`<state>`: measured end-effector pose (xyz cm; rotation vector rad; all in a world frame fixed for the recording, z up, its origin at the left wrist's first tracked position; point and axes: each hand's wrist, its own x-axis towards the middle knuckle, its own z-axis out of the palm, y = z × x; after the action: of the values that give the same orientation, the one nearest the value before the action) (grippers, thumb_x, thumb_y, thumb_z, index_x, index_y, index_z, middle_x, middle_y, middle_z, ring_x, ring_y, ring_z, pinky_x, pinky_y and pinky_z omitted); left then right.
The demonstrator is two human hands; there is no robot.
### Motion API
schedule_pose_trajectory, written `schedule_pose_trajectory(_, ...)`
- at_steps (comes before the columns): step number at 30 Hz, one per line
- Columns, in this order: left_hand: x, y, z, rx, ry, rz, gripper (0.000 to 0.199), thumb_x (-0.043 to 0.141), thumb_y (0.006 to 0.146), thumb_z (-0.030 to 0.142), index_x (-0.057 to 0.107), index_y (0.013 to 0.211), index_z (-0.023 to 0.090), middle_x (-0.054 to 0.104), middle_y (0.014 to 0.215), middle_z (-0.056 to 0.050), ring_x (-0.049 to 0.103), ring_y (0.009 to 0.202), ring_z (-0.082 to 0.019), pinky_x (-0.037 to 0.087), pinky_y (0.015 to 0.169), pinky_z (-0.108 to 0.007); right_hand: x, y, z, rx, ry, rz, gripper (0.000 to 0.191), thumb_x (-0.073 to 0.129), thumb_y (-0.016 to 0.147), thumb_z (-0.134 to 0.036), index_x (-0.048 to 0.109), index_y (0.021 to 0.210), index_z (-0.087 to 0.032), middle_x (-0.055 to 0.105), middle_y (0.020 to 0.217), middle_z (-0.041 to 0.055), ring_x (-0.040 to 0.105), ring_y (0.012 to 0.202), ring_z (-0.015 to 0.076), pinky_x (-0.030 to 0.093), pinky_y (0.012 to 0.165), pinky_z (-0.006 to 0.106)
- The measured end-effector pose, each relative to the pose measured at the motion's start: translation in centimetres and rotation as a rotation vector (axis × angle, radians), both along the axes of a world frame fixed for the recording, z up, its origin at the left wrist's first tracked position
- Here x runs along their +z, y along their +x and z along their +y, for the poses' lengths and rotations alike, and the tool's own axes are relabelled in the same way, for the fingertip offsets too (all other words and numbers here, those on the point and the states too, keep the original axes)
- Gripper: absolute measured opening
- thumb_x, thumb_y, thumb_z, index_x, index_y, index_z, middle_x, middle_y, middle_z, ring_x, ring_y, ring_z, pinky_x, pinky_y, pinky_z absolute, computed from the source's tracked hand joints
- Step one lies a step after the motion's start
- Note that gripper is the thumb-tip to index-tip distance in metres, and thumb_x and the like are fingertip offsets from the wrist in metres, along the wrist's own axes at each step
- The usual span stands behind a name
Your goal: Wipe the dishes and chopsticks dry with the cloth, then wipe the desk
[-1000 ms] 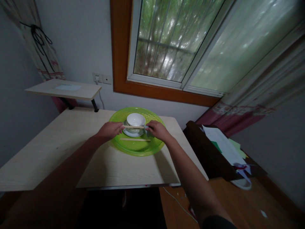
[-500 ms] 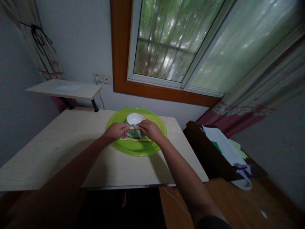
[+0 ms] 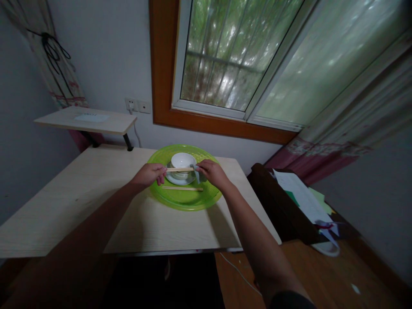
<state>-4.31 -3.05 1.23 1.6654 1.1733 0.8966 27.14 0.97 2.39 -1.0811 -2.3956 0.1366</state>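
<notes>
My left hand (image 3: 150, 175) is closed on the left end of a pair of chopsticks (image 3: 180, 169), held level above the tray. With closed fingers, my right hand (image 3: 210, 169) pinches a greyish cloth (image 3: 197, 175) around the chopsticks' right end. Just behind them sits a white bowl (image 3: 183, 159), which seems stacked on another bowl, on a white plate (image 3: 180, 181). All of this stands on a round green tray (image 3: 186, 205). A second pair of chopsticks (image 3: 182, 188) lies on the tray in front of the plate.
The tray rests on a pale wooden table (image 3: 128, 227) against the wall. A small raised shelf (image 3: 86, 124) with a paper label stands at the table's left back. To the right, a dark cabinet (image 3: 273, 201) bears papers (image 3: 299, 193). A window (image 3: 225, 56) is behind.
My right hand has slid the cloth rightward along the chopsticks to their far end. My left hand has shifted slightly left, and more of the chopsticks shows between the hands.
</notes>
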Motion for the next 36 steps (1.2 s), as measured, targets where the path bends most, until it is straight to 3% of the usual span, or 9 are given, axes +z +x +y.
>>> schedule_pose_trajectory(7,-0.4,2.5,-0.3,-0.023,0.097,0.163,0.035,0.05,0.095,0.046,0.063,0.074,0.021,0.07,0.061,-0.002,0.065,0.052,-0.017,0.05,0.057,-0.029,0.7,-4.6,-1.4,0.143,-0.039,-0.029,0.015,0.069,0.102,-0.021,0.079,0.112,-0.015,0.077,0.104,0.0097,0.069,0.097,0.0204,0.048,0.089,0.028)
schedule_pose_trajectory(11,-0.3,2.7,0.0,-0.046,0.106,0.139,0.035,0.05,0.094,0.047,0.062,0.075,0.02,0.069,0.061,-0.001,0.065,0.052,-0.018,0.051,0.057,-0.03,0.9,-5.9,-1.7,0.175,-0.056,-0.04,0.016,0.066,0.104,-0.022,0.079,0.113,-0.016,0.076,0.103,0.0086,0.068,0.097,0.0192,0.047,0.088,0.027)
schedule_pose_trajectory(21,-0.7,-1.9,0.2,-0.009,0.099,0.04,0.042,0.06,0.089,0.057,0.066,0.072,0.019,0.07,0.061,-0.004,0.065,0.052,-0.017,0.051,0.054,-0.028,-0.4,-0.3,-0.6,0.033,-0.115,-0.076,0.015,0.066,0.102,-0.018,0.077,0.112,-0.016,0.075,0.105,0.0108,0.068,0.099,0.0228,0.049,0.09,0.03)
schedule_pose_trajectory(27,-0.2,-3.1,-0.2,0.067,0.139,0.08,0.038,0.059,0.089,0.053,0.067,0.073,0.019,0.07,0.061,-0.003,0.064,0.052,-0.018,0.051,0.055,-0.028,-1.3,2.9,-0.2,-0.192,-0.14,-0.033,0.016,0.064,0.097,-0.012,0.078,0.105,-0.016,0.075,0.101,0.0113,0.069,0.096,0.0234,0.05,0.088,0.031)
schedule_pose_trajectory(32,0.2,-3.5,-0.2,0.142,0.174,0.012,0.038,0.062,0.087,0.054,0.068,0.076,0.018,0.07,0.061,-0.004,0.064,0.052,-0.018,0.05,0.055,-0.028,-2.0,4.0,0.0,-0.285,-0.209,0.211,0.013,0.068,0.094,-0.022,0.079,0.1,-0.019,0.078,0.102,0.009,0.07,0.095,0.0241,0.05,0.086,0.033)
schedule_pose_trajectory(36,-0.2,-2.4,0.1,0.194,0.125,-0.166,0.043,0.066,0.085,0.059,0.068,0.08,0.017,0.069,0.06,-0.004,0.059,0.047,-0.016,0.047,0.05,-0.027,-2.3,2.7,-0.1,-0.227,-0.389,0.532,0.025,0.073,0.088,-0.043,0.08,0.099,-0.022,0.079,0.1,0.0049,0.07,0.093,0.0249,0.052,0.084,0.035)
